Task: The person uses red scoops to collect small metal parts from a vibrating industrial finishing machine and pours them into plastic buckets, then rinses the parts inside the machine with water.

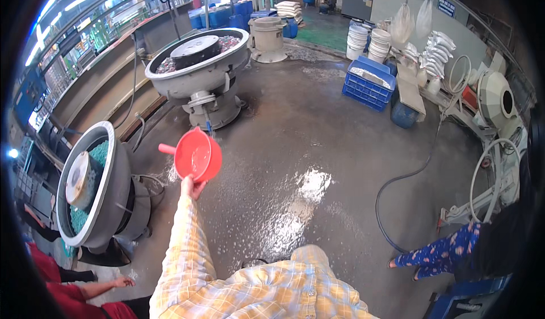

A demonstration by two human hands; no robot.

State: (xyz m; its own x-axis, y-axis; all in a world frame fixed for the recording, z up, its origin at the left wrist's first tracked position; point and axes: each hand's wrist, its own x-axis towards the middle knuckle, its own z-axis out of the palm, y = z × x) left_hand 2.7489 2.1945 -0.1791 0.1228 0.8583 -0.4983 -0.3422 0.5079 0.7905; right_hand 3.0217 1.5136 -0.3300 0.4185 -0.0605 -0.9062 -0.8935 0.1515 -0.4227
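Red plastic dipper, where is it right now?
In the head view, the red dipper is left of centre, held in the left hand, to the right of the grey tub of green pieces.

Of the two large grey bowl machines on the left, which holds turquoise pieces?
The lower-left machine, left of the red dipper in the left hand: turquoise pieces fill its bowl. The upper machine holds mixed, partly reddish pieces.

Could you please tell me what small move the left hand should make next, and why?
I would probably shift the left hand to the handle of the red dipper: the hand holds the dipper's near side, while the handle juts out free to the left and might give steadier control.
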